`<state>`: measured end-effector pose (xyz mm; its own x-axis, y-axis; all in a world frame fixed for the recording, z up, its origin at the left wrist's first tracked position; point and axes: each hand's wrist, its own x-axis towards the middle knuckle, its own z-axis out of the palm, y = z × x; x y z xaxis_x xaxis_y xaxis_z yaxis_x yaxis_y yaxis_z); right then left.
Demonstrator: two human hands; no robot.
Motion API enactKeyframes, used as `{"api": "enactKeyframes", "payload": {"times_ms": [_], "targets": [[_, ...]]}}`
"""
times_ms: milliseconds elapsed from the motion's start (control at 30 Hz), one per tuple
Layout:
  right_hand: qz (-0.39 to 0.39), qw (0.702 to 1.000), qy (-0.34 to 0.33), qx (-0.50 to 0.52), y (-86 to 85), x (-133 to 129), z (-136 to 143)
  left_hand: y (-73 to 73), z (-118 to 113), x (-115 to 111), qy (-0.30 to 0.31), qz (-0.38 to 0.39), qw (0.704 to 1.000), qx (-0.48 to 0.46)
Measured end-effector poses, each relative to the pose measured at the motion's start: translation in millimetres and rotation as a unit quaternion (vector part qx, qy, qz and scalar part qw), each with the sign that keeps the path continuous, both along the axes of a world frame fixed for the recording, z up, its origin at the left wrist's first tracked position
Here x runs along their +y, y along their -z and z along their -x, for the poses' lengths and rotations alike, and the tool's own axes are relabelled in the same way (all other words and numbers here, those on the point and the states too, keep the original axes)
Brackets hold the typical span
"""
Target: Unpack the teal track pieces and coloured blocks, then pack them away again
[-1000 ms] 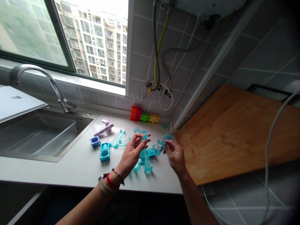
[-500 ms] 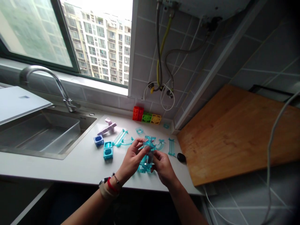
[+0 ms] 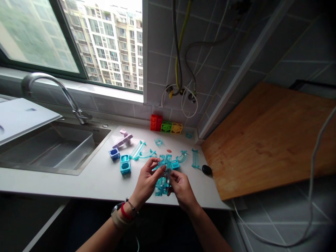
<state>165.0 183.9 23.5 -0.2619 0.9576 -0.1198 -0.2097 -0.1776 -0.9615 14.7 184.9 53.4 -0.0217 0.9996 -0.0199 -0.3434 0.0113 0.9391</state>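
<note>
Between my hands, above the front part of the counter, is a clear teal plastic track piece (image 3: 167,172) with notched ends. My left hand (image 3: 150,176) grips it from the left, thumb across its upper part. On its other side my right hand (image 3: 181,187) pinches its edge low down. Other teal parts show just behind and below it; whether they are joined to it I cannot tell. Nearby lie a curved teal track (image 3: 182,156), a straight teal track (image 3: 195,158), another straight one (image 3: 138,150) and a teal double block (image 3: 125,164).
A blue block (image 3: 114,154) and a lilac bar piece (image 3: 123,140) lie left on the counter (image 3: 105,187). Red (image 3: 156,122), green (image 3: 166,126) and yellow (image 3: 176,128) blocks stand along the wall. A black oval object (image 3: 207,170) sits near the wooden board (image 3: 262,147). The sink (image 3: 78,166) is left.
The held teal piece has turned, now showing more edge-on. A small reddish oval and a teal block behind my hands have come into sight. The camera view has tilted slightly.
</note>
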Motion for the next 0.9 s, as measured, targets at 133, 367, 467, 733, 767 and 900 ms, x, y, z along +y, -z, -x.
{"api": "enactKeyframes", "payload": {"times_ms": [133,367,467,733,767,900], "targets": [[0.004,1.000,-0.003,-0.002,-0.8,-3.2,0.2,-1.6,1.5,-3.5,0.009,0.007,1.000,-0.001],[0.051,0.998,-0.017,0.030,-1.8,-7.2,2.8,-5.7,6.3,-3.4,0.007,0.035,0.999,0.008],[0.053,0.998,-0.007,0.034,-2.6,-8.2,6.3,-4.5,7.1,-2.8,0.006,0.033,0.999,0.013],[0.018,0.996,-0.058,-0.065,15.2,-10.7,3.6,7.0,30.6,-9.8,0.015,0.006,0.992,0.128],[-0.006,0.993,-0.051,-0.105,18.9,-8.8,-2.6,11.9,40.3,-10.9,0.008,0.002,0.984,0.180],[-0.093,0.956,0.041,-0.276,32.0,12.4,-42.8,40.9,87.0,-10.3,-0.014,-0.002,0.887,0.462]]}}
